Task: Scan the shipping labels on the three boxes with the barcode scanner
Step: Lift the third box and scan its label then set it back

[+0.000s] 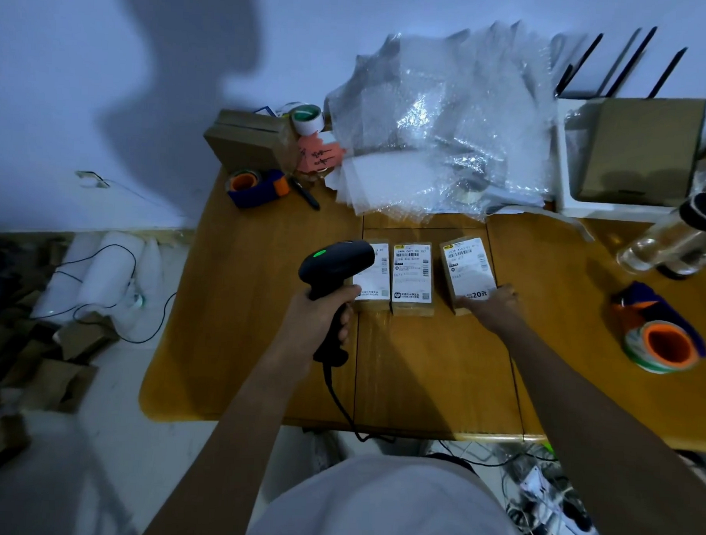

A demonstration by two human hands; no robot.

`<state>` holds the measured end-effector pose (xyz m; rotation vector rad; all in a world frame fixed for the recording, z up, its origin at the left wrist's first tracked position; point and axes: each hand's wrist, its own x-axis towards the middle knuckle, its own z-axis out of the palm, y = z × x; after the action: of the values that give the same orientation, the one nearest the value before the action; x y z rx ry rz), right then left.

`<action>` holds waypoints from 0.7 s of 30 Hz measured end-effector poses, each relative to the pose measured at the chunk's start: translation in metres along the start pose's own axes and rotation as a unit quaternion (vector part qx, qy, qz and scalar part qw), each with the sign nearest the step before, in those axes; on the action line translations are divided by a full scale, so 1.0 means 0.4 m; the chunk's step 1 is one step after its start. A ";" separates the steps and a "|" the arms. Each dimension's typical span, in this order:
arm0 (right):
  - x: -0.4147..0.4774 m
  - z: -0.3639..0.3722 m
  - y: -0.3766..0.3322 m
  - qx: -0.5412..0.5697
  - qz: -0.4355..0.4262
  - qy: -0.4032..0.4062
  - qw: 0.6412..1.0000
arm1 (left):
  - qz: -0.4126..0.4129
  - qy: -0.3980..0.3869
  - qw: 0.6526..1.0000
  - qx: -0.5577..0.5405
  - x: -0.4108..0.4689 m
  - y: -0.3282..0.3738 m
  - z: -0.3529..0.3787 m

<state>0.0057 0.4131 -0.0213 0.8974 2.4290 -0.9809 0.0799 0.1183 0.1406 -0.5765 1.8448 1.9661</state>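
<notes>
The left hand (321,318) is clenched around the grip of a black scanner (335,266), whose head shows a green light and hangs over the left box (373,284). A cable runs from the grip off the near edge of the surface (242,303). The right hand (490,308) lies flat and relaxed, fingers resting on the near end of the right box (467,271), holding nothing. The middle box (413,277) lies just beside the left one; the right box sits slightly apart and tilted. All three lie label-up, mid-surface. Near the boxes the wood is bare up to the near edge. On the far side lies crumpled bubble wrap (440,122). A tape dispenser (661,338) sits at the right, well apart from the boxes.
</notes>
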 end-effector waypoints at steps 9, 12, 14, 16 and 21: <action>-0.012 0.011 0.060 0.202 0.052 -0.064 0.976 | 0.003 -0.015 1.000 -0.004 -0.009 -0.010 -0.014; -0.093 -0.016 0.018 0.268 0.031 -0.076 0.960 | 0.008 -0.024 1.000 -0.001 -0.011 -0.008 -0.016; -0.105 -0.021 0.021 0.302 0.022 -0.068 0.951 | 0.014 -0.027 1.000 0.002 -0.009 -0.007 -0.016; -0.122 -0.034 0.021 0.336 0.018 -0.056 0.940 | 0.014 -0.028 1.000 -0.001 -0.005 -0.005 -0.016; -0.164 -0.035 0.023 0.359 -0.026 -0.067 0.931 | 0.012 -0.043 0.999 0.005 0.002 0.003 -0.011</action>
<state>0.0584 0.4006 0.0195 0.9348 1.9814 -1.9423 0.0788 0.1139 0.1412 -0.4609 1.8178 1.9638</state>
